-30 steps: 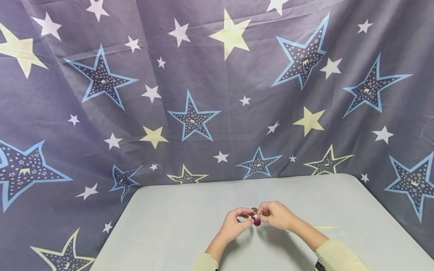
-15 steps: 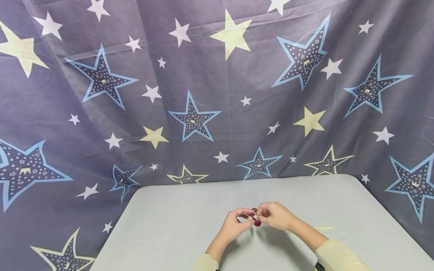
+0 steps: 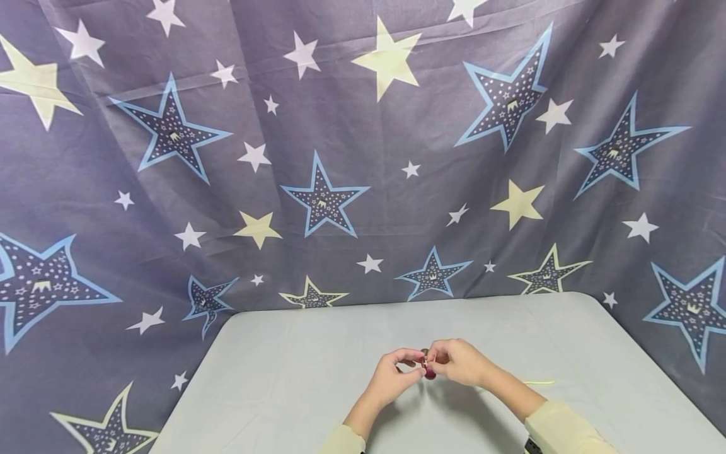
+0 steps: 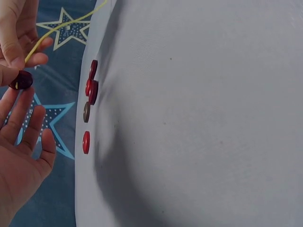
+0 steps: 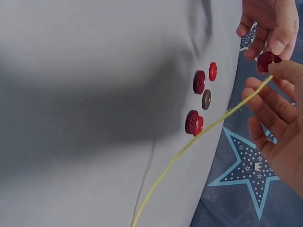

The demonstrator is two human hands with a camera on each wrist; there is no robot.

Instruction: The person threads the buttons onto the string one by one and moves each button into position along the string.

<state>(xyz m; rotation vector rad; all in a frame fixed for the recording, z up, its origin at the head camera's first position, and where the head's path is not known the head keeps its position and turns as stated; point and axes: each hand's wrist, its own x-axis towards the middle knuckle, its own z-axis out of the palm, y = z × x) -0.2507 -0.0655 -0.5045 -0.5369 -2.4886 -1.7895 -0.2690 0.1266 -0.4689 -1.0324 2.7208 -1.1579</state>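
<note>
A dark red button [image 4: 21,80] is pinched in my left hand [image 3: 388,377], between thumb and fingertips; the lower fingers spread loosely in the left wrist view. My right hand [image 3: 462,361] pinches the yellow string [image 4: 61,25] right against this button. A short bit of yellow shows at the button's face, but how far the string passes through a hole is hard to tell. In the right wrist view the right thumb touches the button's edge, and the string trails down to the lower left. Both hands meet above the near part of the table.
Several loose buttons lie on the pale table [image 3: 295,372]: dark red ones [image 5: 199,82], red ones [image 5: 213,71] and a brown one [image 5: 206,99]. They lie near the table edge in the wrist views. Behind hangs a star-patterned cloth [image 3: 363,139].
My right hand has shifted slightly left towards the left hand, covering more of the buttons in the head view. The left hand stays in place.
</note>
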